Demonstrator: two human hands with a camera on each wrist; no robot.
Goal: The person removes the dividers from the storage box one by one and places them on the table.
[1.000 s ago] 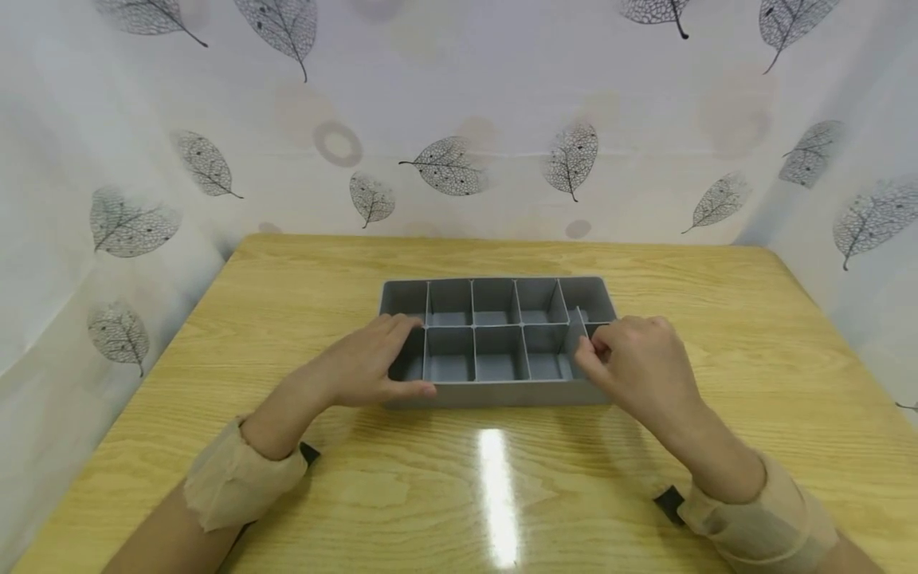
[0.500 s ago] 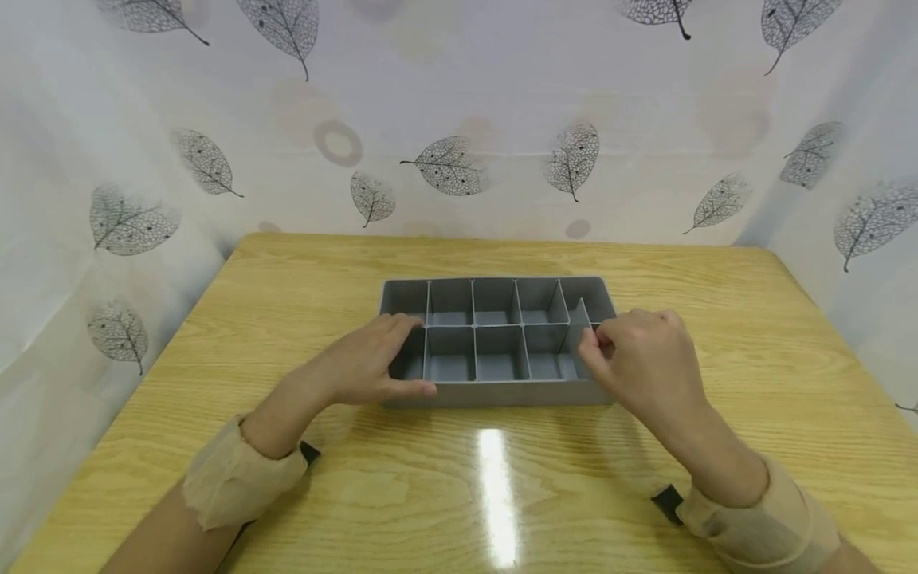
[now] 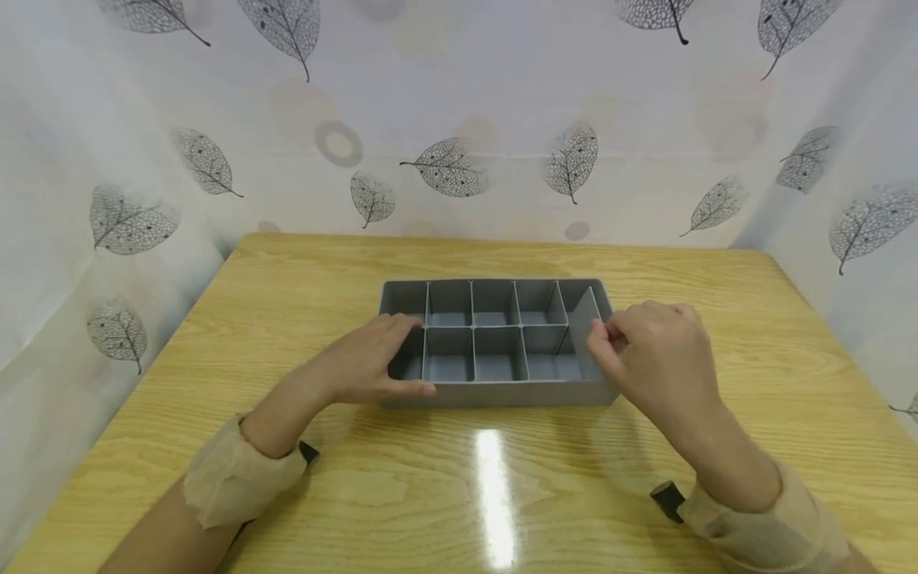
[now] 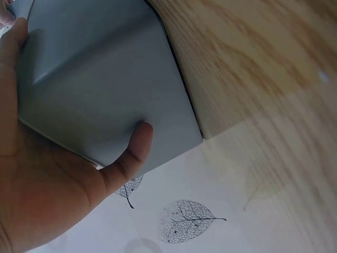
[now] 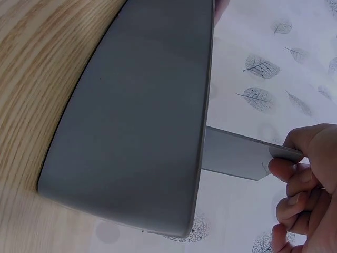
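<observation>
One beige wrap (image 3: pixel 244 476) is circling my left wrist, and one small black piece (image 3: pixel 308 454) is sticking out from it. My left hand (image 3: pixel 364 363) is lying over the left end of one grey compartment box (image 3: pixel 516 394), gripping nothing in a curl: its fingers are stretching fairly straight over the near-left compartment, and its thumb is resting on the near wall close to the near-left corner.

The box is sitting midway between the left and right edges of the wood-grain worktop (image 3: pixel 402 486), nearer its far edge than me. One lengthwise partition (image 3: pixel 495 326) is splitting it into two rows. Four crosswise dividers are standing in the far row, making five compartments; three are standing in the near row. One streak of light is gleaming on the worktop before the box.

At the right end of the near row, one loose divider panel (image 5: pixel 237 155) is tilting, part of it standing above the rim; I cannot tell whether its lower edge is touching the floor of the box. My right hand (image 3: pixel 656 359) is pinching that panel's raised end between thumb and forefinger, the other fingers curling inward.

A second wrap (image 3: pixel 767 518) is circling my right wrist, showing one black piece too. Behind the far edge, a leaf-printed curtain (image 3: pixel 488 96) is hanging.
</observation>
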